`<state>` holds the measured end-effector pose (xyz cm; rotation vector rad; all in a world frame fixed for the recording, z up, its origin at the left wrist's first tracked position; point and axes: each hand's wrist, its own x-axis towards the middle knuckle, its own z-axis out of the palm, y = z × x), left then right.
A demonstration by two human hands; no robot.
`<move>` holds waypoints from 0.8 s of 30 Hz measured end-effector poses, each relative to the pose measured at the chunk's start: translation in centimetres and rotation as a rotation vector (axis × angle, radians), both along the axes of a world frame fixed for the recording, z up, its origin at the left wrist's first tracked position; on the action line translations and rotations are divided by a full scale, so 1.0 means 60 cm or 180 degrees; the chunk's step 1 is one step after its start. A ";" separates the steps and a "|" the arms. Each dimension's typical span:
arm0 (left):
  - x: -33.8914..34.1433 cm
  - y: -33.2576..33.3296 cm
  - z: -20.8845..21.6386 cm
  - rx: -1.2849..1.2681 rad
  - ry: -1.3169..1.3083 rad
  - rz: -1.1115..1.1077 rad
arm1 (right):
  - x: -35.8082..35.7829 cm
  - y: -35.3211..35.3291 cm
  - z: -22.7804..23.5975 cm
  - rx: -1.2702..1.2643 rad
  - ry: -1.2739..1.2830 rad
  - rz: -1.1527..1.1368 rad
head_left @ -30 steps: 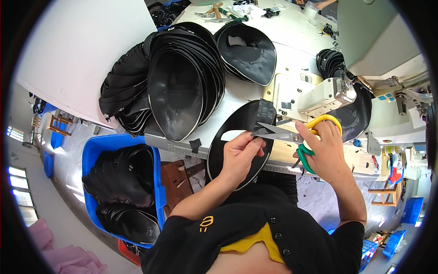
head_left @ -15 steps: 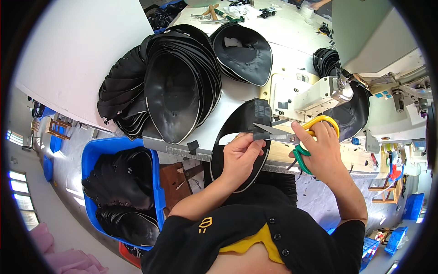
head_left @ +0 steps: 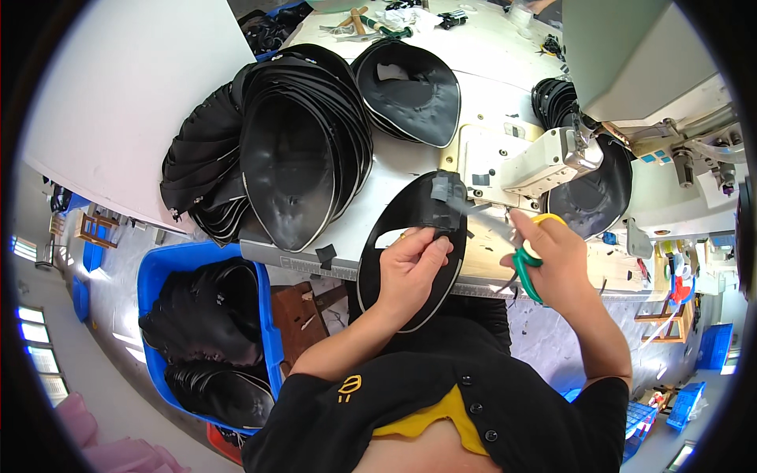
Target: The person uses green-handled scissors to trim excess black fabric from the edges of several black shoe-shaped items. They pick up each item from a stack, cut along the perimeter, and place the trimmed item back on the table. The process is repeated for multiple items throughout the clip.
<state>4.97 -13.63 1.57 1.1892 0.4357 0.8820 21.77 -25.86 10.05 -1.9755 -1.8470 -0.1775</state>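
My left hand (head_left: 412,264) is closed, thumb and forefinger pinched on the end of a black strip (head_left: 443,214). The strip lies across a black oval moulded piece (head_left: 398,211) with pale edging and a cut-out. That piece hangs over the table's front edge, partly hidden by my left hand. In my right hand (head_left: 558,256) is a pair of scissors (head_left: 527,273) with yellow and green handles. Their blades are smeared by motion and point left toward the strip; whether they touch it I cannot tell.
A tall stack of black moulded pieces (head_left: 289,173) stands at left, a smaller stack (head_left: 418,98) behind. The sewing machine's arm (head_left: 552,164) is at right, beside another black piece (head_left: 595,189). A blue bin (head_left: 272,315) of black pieces sits below left. Tools (head_left: 359,24) lie at the back.
The scissors, open around the strip by my left fingers before, have shifted slightly and their blades are now blurred. My left hand keeps its pinch; more of the strip shows above it.
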 end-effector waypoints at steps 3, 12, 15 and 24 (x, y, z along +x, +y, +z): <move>0.002 0.006 0.008 -0.0216 0.0054 -0.0056 | -0.006 0.014 -0.032 0.0306 0.1247 -0.0442; -0.026 0.016 0.015 -0.0088 0.0325 -0.0424 | -0.044 0.130 -0.128 0.0765 0.4594 0.0100; -0.057 0.036 0.041 0.0812 0.1024 -0.0477 | -0.040 0.131 -0.126 0.0766 0.4809 0.0263; -0.107 0.127 0.034 0.1803 0.1072 0.1678 | -0.025 0.073 -0.110 0.0884 0.4427 0.0323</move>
